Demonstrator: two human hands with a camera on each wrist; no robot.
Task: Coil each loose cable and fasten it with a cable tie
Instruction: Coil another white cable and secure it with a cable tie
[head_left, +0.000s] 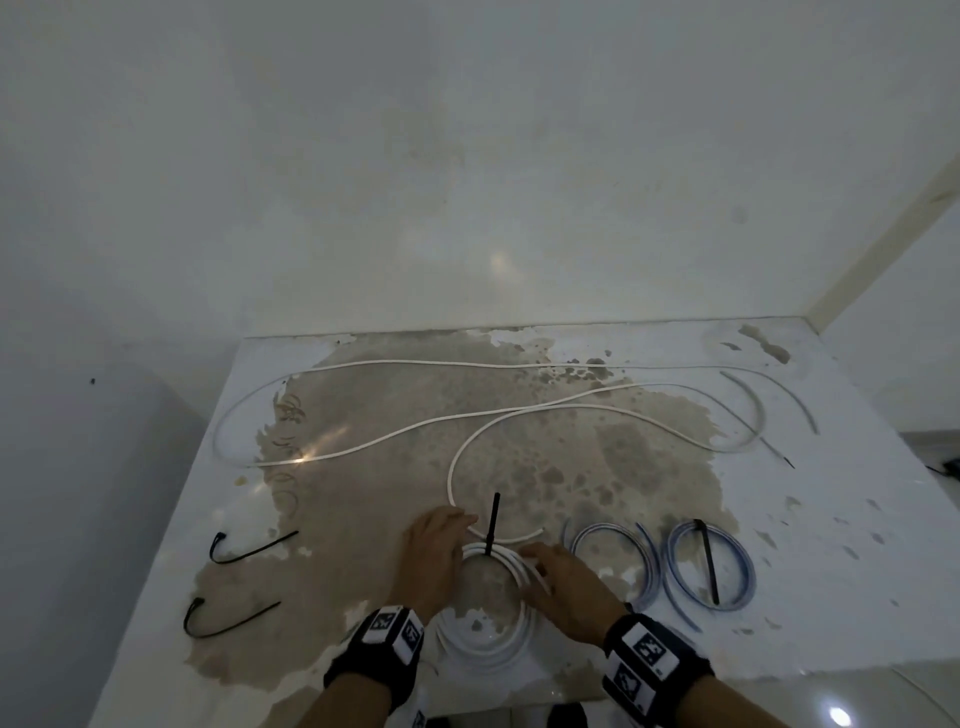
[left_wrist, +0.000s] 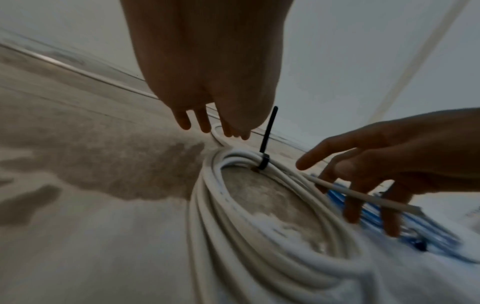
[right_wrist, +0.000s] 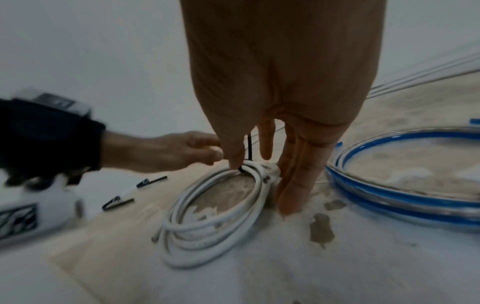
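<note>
White coil: sits at the near edge of the surface, right between the two hands, several loops lying flat
Tie: black, cinched round the far side of the coil, tail sticking straight up; head shows clearly in the left wrist view
Left hand: resting at the coil's left side, fingers relaxed and pointing down, tips near the loose cable, not gripping anything as far as I can see
Right hand: on the coil's right side, fingers spread and mostly straight, tips down on the surface just beside the loops, holding nothing
Coil end: one stubby cable end pokes out under the right fingers, another at the near side in the right wrist view
Loose cable: white too, snakes in long bends across the far half of the surface and curves back to just past the coil
Blue coils: two of them right of the right hand, near one touching or almost touching the other; the far-right one has a black tie across it, can't tell about the nearer one
Spare ties: two black ones well off to the left, one behind the other, each bent at one end
Surface: glossy white with a big brownish worn patch in the middle, wall behind it
</note>
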